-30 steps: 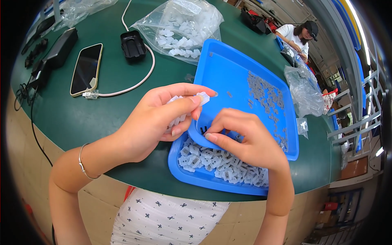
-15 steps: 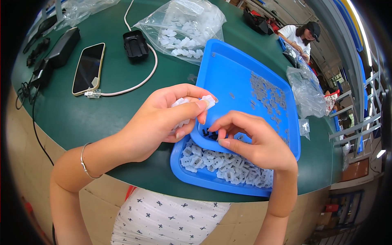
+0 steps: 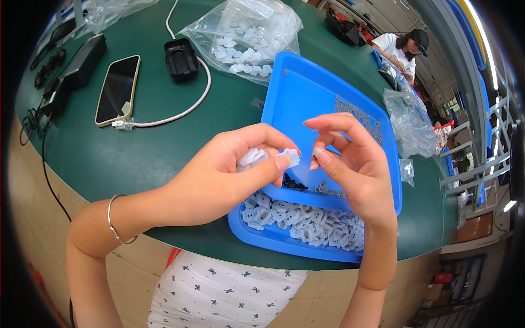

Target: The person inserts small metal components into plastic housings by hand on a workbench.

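My left hand [image 3: 227, 172] is closed around several small white plastic pieces. Between its thumb and forefinger it pinches one white plastic piece [image 3: 292, 158], which sticks out toward the right. Just right of it, my right hand [image 3: 358, 172] hovers over the upper blue tray [image 3: 280, 87], forefinger raised, thumb and another finger pressed together. Whatever sits in that pinch is too small to make out. Below the hands, a pile of tiny black parts [image 3: 295, 183] lies in the tray's near corner, with small grey parts [image 3: 329, 189] beside it.
Under the upper tray, a lower blue tray [image 3: 236, 225] holds many white pieces [image 3: 306, 221]. More grey parts [image 3: 358, 113] lie at the upper tray's far right. Behind are a bag of white pieces [image 3: 246, 46], a phone [image 3: 117, 90], a cable and a black holder [image 3: 181, 59]. A co-worker [image 3: 402, 52] sits far right.
My right hand has lifted from the tray's near corner, moving up and right, its forefinger now raised. My left hand has shifted slightly down and right, still gripping the white pieces.
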The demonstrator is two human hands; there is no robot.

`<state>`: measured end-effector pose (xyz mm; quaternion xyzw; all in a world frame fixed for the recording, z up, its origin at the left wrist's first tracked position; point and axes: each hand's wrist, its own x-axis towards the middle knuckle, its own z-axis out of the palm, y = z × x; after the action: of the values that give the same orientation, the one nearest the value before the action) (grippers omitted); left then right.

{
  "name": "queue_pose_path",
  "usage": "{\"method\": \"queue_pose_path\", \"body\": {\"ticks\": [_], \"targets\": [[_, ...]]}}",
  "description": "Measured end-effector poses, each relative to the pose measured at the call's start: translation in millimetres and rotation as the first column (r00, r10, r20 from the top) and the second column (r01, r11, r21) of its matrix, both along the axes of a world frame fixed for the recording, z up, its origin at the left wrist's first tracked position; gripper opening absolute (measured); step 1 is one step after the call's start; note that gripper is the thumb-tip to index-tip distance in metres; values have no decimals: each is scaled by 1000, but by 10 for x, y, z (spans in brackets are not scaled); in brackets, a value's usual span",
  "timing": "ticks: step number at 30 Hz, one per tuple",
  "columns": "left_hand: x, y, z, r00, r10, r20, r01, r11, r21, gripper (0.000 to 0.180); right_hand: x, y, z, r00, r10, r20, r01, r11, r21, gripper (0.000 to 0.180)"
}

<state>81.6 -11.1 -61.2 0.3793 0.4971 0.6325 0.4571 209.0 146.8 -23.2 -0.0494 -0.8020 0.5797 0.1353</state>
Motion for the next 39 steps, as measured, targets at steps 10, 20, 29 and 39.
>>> {"method": "queue_pose_path", "body": {"ticks": [10, 20, 29, 39], "targets": [[6, 5, -45, 995, 1, -99, 6, 997, 71, 24, -5, -7, -27, 996, -53, -69, 64, 985, 160, 13], [9, -11, 32, 994, -2, -107, 4, 1000, 21, 23, 15, -111, 13, 974, -195, -117, 199, 980, 23, 8], [29, 7, -59, 990, 85, -112, -74, 992, 104, 24, -17, -148, -88, 960, -205, -189, 239, 954, 182, 5], [30, -12, 14, 998, 11, -63, -7, 998, 58, 22, -72, -150, -172, 943, -119, -311, 239, 893, 382, 9]]}}
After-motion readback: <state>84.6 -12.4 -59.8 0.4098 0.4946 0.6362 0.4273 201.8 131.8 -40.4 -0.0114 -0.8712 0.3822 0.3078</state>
